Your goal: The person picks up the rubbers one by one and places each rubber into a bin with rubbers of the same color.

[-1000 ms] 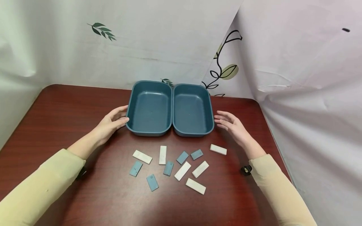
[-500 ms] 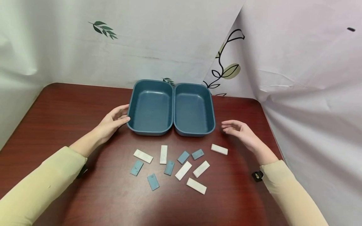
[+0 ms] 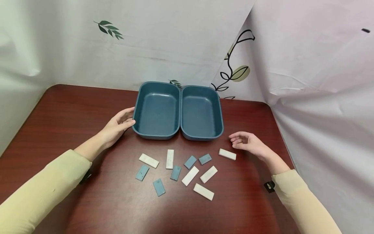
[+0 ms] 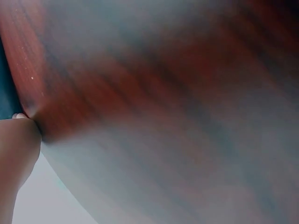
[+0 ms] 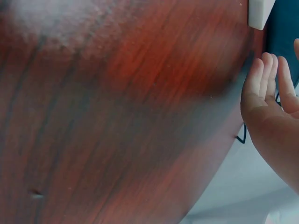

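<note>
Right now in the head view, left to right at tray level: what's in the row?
left hand → left blue tray → right blue tray → right hand

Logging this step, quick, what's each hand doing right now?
Left hand: open, fingers resting against the left tray.
Right hand: open, holding nothing, beside a white tile.

head: high, looking forward-down | wrists: close, skimming table [image 3: 73, 107] | shared: tabletop
</note>
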A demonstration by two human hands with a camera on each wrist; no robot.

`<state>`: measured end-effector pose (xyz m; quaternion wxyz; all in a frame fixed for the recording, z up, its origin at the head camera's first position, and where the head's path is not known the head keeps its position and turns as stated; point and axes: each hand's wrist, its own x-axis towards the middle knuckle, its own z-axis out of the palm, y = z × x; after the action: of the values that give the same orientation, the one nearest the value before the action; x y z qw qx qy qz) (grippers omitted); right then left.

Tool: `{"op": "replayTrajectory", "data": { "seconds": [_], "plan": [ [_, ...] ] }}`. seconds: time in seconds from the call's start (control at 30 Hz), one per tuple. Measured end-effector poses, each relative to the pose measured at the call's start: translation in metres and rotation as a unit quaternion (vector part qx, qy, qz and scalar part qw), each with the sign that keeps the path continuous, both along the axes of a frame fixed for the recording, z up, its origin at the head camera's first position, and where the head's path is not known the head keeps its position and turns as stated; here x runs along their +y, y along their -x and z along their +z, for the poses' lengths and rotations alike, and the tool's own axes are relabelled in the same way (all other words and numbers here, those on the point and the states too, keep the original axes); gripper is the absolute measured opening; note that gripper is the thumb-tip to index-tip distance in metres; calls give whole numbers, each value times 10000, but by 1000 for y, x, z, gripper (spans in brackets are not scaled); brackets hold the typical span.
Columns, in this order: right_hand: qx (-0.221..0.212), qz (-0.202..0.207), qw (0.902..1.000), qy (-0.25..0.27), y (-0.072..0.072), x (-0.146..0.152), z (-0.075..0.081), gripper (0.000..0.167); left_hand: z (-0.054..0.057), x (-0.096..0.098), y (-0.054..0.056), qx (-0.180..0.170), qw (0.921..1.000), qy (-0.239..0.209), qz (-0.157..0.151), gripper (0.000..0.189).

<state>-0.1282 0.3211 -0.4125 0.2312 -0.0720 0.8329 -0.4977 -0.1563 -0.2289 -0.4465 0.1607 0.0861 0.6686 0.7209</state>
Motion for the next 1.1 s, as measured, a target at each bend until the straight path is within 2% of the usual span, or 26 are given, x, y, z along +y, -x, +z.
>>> {"op": "replayTrajectory", "data": {
  "seconds": [0.3, 0.57, 0.83, 1.1],
  "plan": [
    [-88, 501, 9987, 26, -4, -2, -5, 43, -2, 1, 3, -43, 10000, -10, -15, 59],
    [477, 960, 9926, -576, -4, -5, -7, 38, -2, 0, 3, -62, 10000, -36, -23, 60],
    [921, 1222, 9837, -946, -7, -13, -6, 32, 0, -1, 2, -113, 9999, -32, 26, 61],
    [835, 1286, 9791, -1334, -9, -18, -4, 24, -2, 0, 1, -123, 9999, -110, 36, 60]
  ]
}}
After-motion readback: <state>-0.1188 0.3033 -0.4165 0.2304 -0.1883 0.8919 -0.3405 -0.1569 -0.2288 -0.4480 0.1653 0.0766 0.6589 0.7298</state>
